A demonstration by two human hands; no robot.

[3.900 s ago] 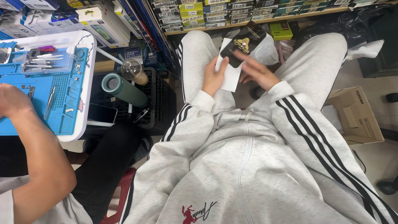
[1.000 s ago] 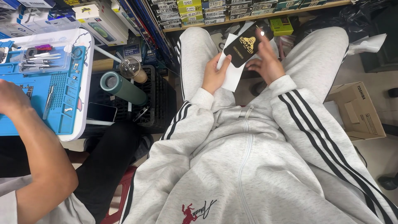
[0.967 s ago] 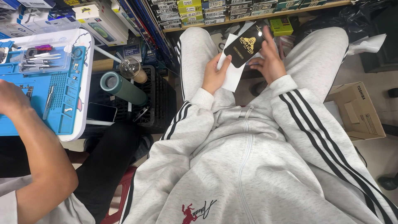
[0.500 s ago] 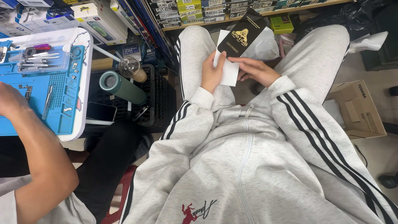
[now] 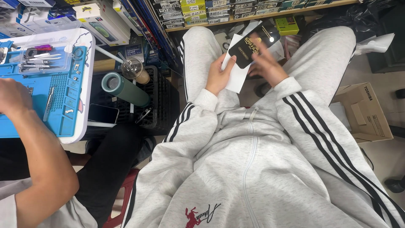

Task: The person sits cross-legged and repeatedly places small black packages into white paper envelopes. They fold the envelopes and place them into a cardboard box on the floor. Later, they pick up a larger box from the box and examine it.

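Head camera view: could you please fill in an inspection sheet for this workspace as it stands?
Surface: no table under the hands; they work above the lap of grey track trousers.
Job's things: black flat packet with gold print lying on a white sleeve.
Clutter: green flask, clear lidded cup, black crate, phone, open cardboard box.
Grippers: left hand holds the sleeve's edge; right hand is at the packet, blurred.
Cables: nothing seen.
Surroundings: a co-worker's arm over a blue repair mat with tools; shelf of small boxes.
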